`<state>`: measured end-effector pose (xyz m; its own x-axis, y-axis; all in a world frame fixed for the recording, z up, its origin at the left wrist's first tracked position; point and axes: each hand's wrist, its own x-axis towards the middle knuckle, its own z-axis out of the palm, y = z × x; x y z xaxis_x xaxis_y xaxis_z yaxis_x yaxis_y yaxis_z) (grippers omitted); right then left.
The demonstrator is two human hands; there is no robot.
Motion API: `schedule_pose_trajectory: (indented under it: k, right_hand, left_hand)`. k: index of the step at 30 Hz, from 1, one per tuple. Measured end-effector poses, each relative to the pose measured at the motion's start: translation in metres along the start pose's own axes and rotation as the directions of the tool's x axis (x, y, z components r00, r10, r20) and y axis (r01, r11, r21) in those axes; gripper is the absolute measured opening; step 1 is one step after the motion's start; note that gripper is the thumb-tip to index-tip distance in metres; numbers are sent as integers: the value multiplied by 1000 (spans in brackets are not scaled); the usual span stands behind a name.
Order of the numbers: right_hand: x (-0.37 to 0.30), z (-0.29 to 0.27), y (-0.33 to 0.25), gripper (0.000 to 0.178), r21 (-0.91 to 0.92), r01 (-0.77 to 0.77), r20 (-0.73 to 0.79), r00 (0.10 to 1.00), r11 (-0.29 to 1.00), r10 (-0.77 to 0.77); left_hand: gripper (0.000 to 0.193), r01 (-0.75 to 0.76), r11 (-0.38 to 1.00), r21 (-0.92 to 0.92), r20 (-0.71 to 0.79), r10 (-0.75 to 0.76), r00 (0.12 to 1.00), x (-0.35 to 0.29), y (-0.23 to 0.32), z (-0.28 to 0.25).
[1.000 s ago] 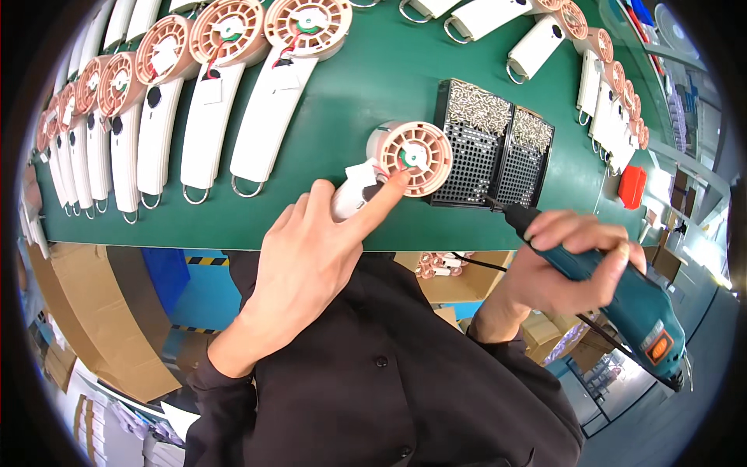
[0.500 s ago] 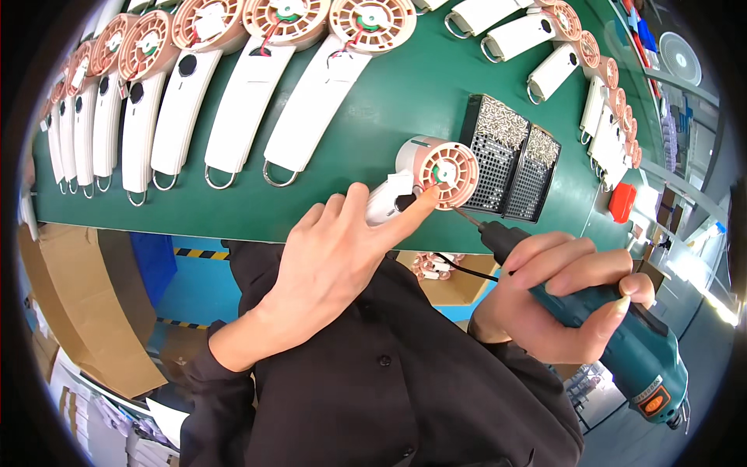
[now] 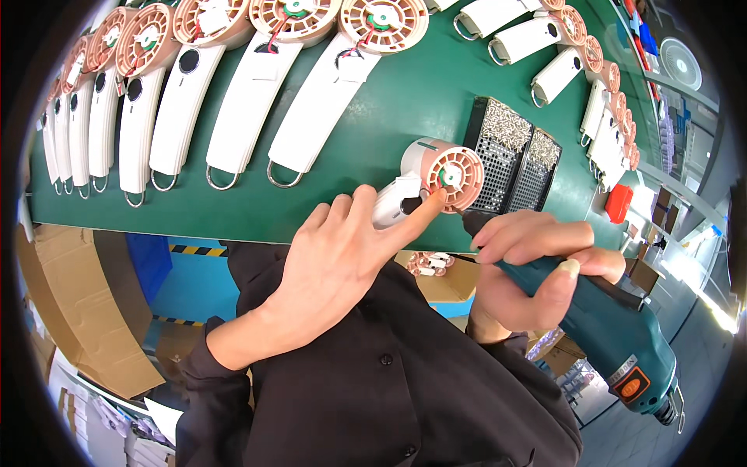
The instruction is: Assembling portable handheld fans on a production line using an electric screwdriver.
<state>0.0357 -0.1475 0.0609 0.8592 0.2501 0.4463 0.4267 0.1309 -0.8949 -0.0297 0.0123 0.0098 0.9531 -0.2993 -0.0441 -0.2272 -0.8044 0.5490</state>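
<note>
A small hand-held fan part [image 3: 436, 173] lies on the green table [image 3: 373, 124], with a white handle and a pink round head showing its motor. My left hand [image 3: 342, 265] rests over the handle, index finger pressing the lower left of the pink head. My right hand [image 3: 529, 261] grips a teal electric screwdriver [image 3: 599, 319]. Its bit tip touches the lower edge of the pink head, just right of my fingertip.
Two black trays of small screws [image 3: 513, 156] sit right behind the fan. Rows of identical white-and-pink fan parts [image 3: 249, 86] lie across the far left and far right of the table. A red item [image 3: 618, 204] sits at the right edge. Cardboard boxes [image 3: 70, 303] stand below.
The screwdriver moved up and left, its tip now at the pink head. My left index finger stays pressed on the fan. The view shifted nearer the table.
</note>
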Motion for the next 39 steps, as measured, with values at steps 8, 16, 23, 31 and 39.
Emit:
schedule_pose_trajectory:
  k: [8, 16, 23, 31, 39]
  right_hand:
    - [-3, 7, 6, 19, -116, 18, -44, 999, 993, -23]
    - [-4, -27, -20, 27, 94, 217, -168, 965, 972, -199]
    - [-15, -59, 4, 19, -89, 80, -423, 900, 993, -110]
    - [-17, -66, 15, 20, -82, 20, -500, 864, 996, -59]
    - [-18, -63, 20, 23, -127, 37, -435, 896, 991, -89]
  left_hand:
    - [69, 29, 999, 22, -31, -28, 999, 1, 6, 4]
    - [73, 53, 996, 68, -137, -43, 990, 4, 13, 9]
    - [76, 120, 990, 70, -125, -111, 986, 5, 16, 10]
    - [69, 96, 993, 74, -102, -88, 991, 10, 18, 4]
    - [69, 103, 994, 20, -93, -101, 991, 10, 17, 3]
